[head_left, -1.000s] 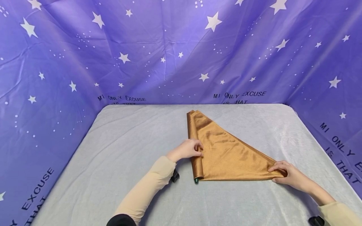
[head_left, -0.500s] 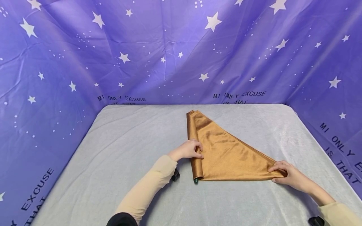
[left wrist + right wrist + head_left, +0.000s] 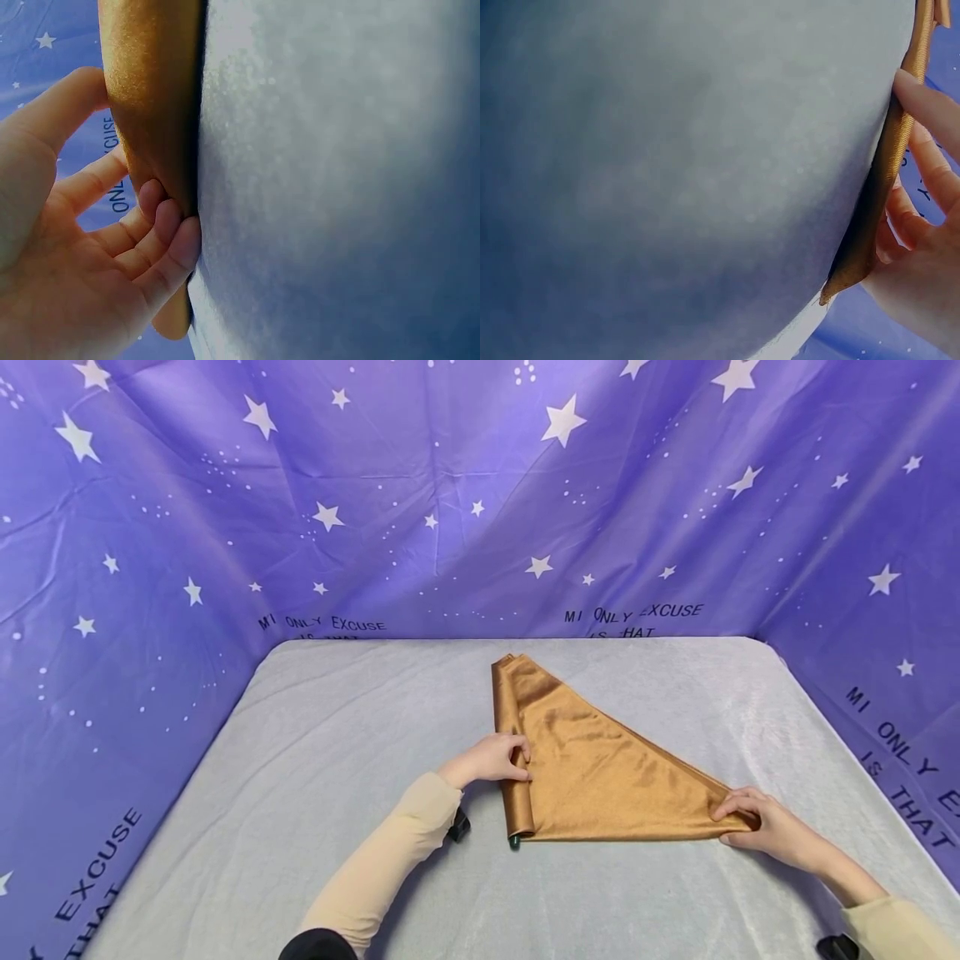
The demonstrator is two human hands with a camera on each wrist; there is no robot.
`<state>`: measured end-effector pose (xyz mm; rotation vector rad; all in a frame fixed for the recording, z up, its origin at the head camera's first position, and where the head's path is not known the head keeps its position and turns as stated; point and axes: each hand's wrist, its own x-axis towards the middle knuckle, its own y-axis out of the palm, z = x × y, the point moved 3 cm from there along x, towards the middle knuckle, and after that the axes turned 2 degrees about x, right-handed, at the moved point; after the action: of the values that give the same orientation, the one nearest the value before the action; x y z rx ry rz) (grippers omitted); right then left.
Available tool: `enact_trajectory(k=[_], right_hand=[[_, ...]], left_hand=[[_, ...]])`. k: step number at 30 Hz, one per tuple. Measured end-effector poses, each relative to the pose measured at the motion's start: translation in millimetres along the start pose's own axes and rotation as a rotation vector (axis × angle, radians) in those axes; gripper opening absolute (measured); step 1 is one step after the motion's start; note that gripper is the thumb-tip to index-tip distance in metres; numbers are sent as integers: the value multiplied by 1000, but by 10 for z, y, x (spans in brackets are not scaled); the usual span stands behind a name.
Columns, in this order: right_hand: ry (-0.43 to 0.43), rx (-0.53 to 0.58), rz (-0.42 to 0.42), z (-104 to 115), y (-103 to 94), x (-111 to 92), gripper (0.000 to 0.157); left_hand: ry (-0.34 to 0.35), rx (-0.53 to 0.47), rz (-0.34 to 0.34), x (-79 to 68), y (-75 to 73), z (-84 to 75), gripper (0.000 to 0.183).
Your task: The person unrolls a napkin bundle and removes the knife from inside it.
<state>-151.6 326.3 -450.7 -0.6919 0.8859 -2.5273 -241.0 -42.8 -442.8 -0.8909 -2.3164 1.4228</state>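
A shiny golden-brown cloth (image 3: 600, 760) lies on the table as a folded triangle, its left side wound into a long roll (image 3: 517, 810). From the roll's near end pokes a dark green rounded tip (image 3: 514, 842); whatever it belongs to is hidden inside. My left hand (image 3: 495, 757) grips the roll near its middle, thumb on the near side. In the left wrist view, the fingers (image 3: 166, 221) curl against the rolled cloth (image 3: 154, 82). At the far-right corner, my right hand (image 3: 772, 831) holds the cloth between thumb and fingers; the right wrist view shows the cloth's edge (image 3: 889, 157) there.
A pale grey velvety cover (image 3: 337, 735) spreads over the table. Purple star-printed curtains (image 3: 450, 485) enclose it at the back and both sides. Black straps or mounts (image 3: 459, 825) sit at the wrists.
The roll and my left hand have shifted slightly to the left. My right hand stays at the corner in nearly the same place.
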Motion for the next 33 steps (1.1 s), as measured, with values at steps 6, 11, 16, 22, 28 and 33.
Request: enact_trajectory(k=[6,11,16,22,28,33], right_hand=[[-23,55,23,-16,10,-5,35],[-16,90,36,-18,12,-8,34],[2,64,35,-10,3,-9,32],[3,4,21,-2,-1,-4,32],[14,-2,24,-2,-9,-4,30],[8,-5,26,12,-11,-3,29]], left_hand=[[-1,-40,-33,-62,-28,34,24],[-37,-84,-68,-141,-46,118,24],[-62,-122,-69,-216,-74,184,25],[-49,-130,-79,-298,-114,236,26],[-59,-198,-95,-357,-125,315,26],[-65,-235,-105,-406,-135,348,26]])
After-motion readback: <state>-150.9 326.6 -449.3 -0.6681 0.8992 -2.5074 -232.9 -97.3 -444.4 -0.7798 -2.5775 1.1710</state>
